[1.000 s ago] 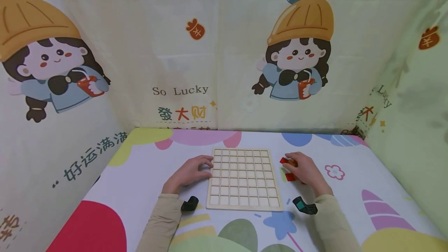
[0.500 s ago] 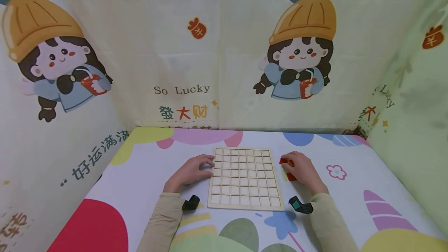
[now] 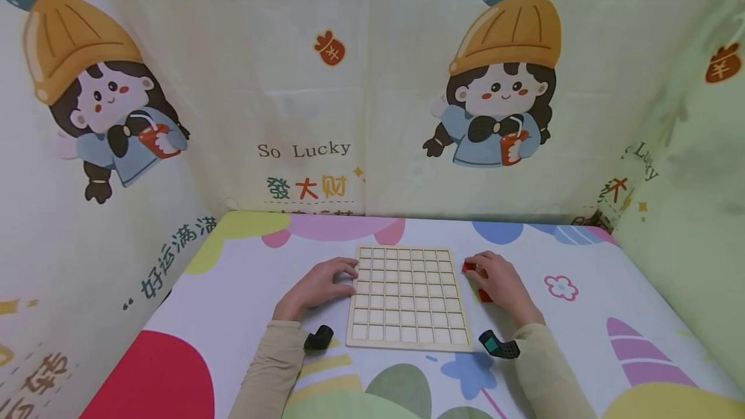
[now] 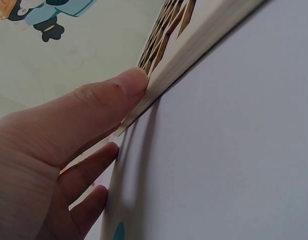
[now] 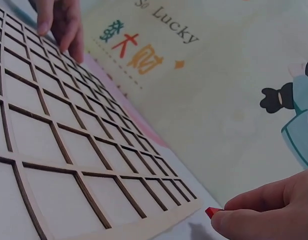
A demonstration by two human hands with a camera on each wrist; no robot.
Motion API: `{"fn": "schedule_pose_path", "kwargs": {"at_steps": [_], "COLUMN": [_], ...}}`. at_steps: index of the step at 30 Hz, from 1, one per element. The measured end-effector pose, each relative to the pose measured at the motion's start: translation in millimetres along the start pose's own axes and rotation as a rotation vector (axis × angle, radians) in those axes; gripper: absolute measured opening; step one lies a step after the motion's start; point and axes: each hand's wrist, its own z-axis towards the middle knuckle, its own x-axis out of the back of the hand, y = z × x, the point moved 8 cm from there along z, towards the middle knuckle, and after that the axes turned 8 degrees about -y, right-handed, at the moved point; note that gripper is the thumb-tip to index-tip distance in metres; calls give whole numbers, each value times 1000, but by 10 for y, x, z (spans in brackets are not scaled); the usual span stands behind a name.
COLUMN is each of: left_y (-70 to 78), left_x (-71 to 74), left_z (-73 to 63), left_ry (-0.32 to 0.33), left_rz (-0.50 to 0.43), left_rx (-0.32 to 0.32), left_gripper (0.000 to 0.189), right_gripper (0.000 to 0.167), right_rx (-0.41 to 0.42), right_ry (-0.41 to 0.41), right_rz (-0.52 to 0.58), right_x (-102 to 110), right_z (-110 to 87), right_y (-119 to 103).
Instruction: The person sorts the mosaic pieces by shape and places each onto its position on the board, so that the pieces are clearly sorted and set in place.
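Observation:
A pale wooden grid board [image 3: 409, 298] with square cells lies flat at the middle of the table. My left hand [image 3: 320, 284] rests at its left edge, and in the left wrist view the thumb [image 4: 131, 82] touches the board's side while the other fingers stretch past it. Right of the board, my right hand [image 3: 497, 280] pinches a small red block [image 5: 211, 212] between thumb and fingers, just off the board's right edge. Most of that block is hidden by the fingertips. Another red block [image 3: 484, 295] shows on the table under the right hand, partly covered.
A patterned cloth covers the table [image 3: 244, 296], with printed shapes such as a blue star flower and a pink flower outline. Cloth walls [image 3: 396, 115] with cartoon figures rise behind and at both sides. A black wrist camera [image 3: 319, 338] sits by the left cuff.
My right hand has shifted slightly left toward the board with the pinched red block. The head view has drifted a little. My left hand stays at the board's edge.

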Motion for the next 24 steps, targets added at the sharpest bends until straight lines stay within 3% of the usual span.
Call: {"fn": "schedule_pose_path", "kwargs": {"at_steps": [6,18,24], "left_y": [1,11,41], "left_x": [-2,-10,11], "left_z": [-5,-3,-9], "left_ry": [6,5,3], "left_rz": [5,17,8], "left_rx": [-2,-11,-30], "left_gripper": [23,24,24], "right_gripper": [29,30,29], "right_rx": [36,96,93], "right_ry": [53,23,-33], "right_rz": [77,232,276], "right_x": [44,35,-11], "right_z": [28,108,181], "right_y": [-130,-418,-591]}}
